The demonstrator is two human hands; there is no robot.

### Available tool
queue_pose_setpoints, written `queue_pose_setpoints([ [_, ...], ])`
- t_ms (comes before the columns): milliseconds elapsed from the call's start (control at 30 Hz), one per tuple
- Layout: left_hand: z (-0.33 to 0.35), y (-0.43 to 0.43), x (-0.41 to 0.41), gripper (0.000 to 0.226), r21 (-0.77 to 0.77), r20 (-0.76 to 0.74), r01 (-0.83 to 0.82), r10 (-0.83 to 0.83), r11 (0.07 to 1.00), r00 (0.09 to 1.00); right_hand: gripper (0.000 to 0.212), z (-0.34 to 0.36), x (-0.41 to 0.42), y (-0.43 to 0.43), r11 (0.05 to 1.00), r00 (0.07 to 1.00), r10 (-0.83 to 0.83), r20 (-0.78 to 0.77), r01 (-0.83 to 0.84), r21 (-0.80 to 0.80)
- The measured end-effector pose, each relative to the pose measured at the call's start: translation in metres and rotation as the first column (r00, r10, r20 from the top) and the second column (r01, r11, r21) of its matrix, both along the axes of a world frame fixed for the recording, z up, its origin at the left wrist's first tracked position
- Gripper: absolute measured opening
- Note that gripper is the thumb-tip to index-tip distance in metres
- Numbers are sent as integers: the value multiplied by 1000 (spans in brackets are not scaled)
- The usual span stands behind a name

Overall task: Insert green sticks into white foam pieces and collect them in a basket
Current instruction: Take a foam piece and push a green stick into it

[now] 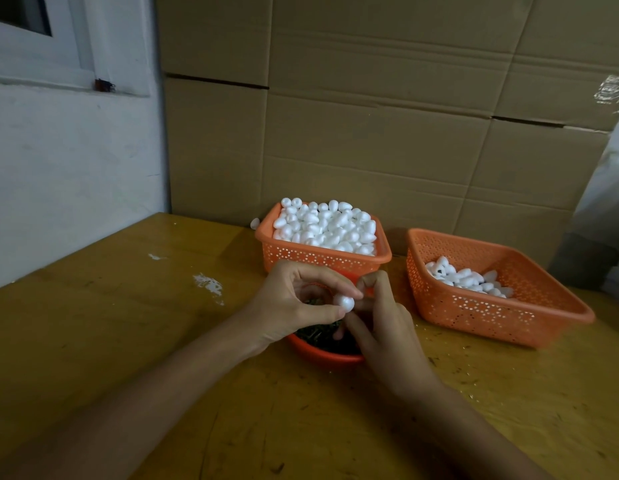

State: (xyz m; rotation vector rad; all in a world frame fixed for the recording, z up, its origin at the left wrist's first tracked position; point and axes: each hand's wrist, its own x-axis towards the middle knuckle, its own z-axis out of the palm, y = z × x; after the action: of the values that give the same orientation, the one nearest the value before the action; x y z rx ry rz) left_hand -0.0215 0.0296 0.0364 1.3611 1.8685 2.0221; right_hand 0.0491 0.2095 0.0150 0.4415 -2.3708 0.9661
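My left hand (294,303) pinches a white egg-shaped foam piece (344,303) between thumb and fingertips, above a small red bowl (321,353) of dark green sticks (318,334). My right hand (380,323) meets the foam piece from the right with curled fingers; whether it holds a stick is hidden. Behind the hands, an orange basket (321,258) is heaped with plain foam pieces (327,226). To the right, a second orange basket (502,306) holds several foam pieces (467,277).
Everything sits on a yellow wooden table (128,341) marked with white smears. Cardboard sheets (370,116) stand along the back, a white wall (69,168) on the left. One loose foam piece (255,222) lies behind the full basket.
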Motion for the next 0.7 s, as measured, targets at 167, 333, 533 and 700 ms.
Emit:
queue_pose_setpoints([
  [167,1,0,1,23,-32,-50,8,-10,999,999,25,-1,0,1,1000,1000,-3,-12,3,10],
  [333,0,0,-1,21,-41,-69,-5,2,999,998,27,-2,0,0,1000,1000,0,-15,0,8],
  [533,-2,2,-2,17,-11,-8,-20,20,1000,1000,25,-4,-3,2,1000,1000,-1,-25,0,-9],
  [700,-6,5,-1,17,20,36,-103,102,994,994,32,-5,-4,2,1000,999,20,-48,-21,-20],
])
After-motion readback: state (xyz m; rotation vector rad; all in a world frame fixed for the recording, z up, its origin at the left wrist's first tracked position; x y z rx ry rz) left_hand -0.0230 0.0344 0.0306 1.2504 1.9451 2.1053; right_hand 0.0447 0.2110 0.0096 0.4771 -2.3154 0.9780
